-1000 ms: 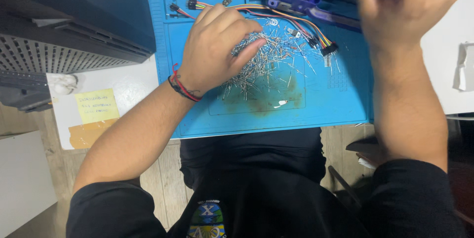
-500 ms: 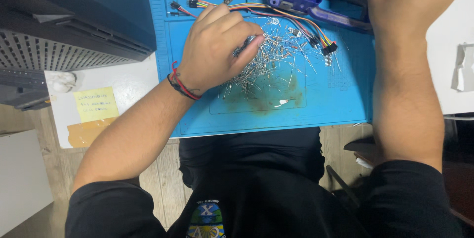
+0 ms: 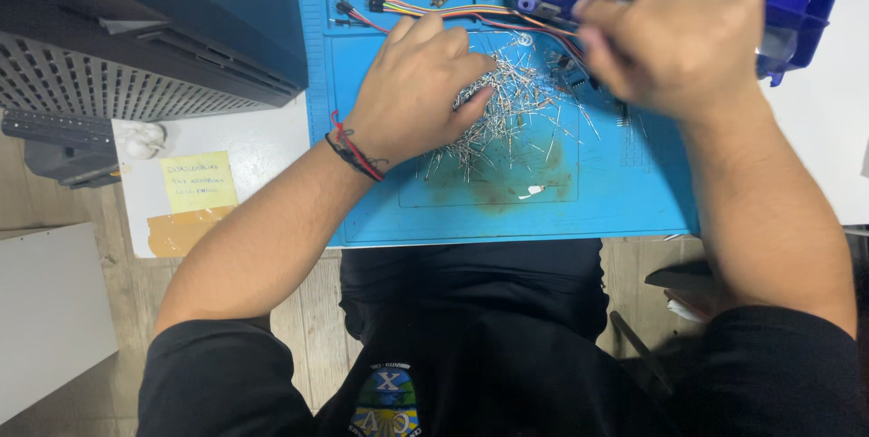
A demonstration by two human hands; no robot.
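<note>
Left hand point(image 3: 412, 93) flat, palm down, on the left edge of a heap of thin metal pins point(image 3: 511, 115); fingers point(image 3: 466, 66) lying loosely side by side, slightly curled, tips resting among the pins, thumb pressed in at the near side of the heap. Nothing lifted or pinched there that can be made out. Red and black cords point(image 3: 355, 154) around that wrist.

Right hand point(image 3: 679, 43) raised just over the far right of the heap, blurred, fingers curled inward and bunched; whether anything is held between them, impossible to tell.

Pins scattered across the middle of a blue work mat point(image 3: 507, 211), thickest just right of the left hand, thinning toward the near side. Brownish stain on the mat just near of the heap.

Ribbon of coloured jumper wires point(image 3: 425, 9) along the far part of the mat, black plugs at its left end. Dark blue plastic parts box point(image 3: 797, 2) at the far right, small circuit boards inside.

Yellow rectangular sticky note point(image 3: 197, 182) with handwriting on the white tabletop to the left, a tan strip of tape point(image 3: 186, 230) just near of it. Dark slatted casing point(image 3: 118, 66) at far left.
</note>
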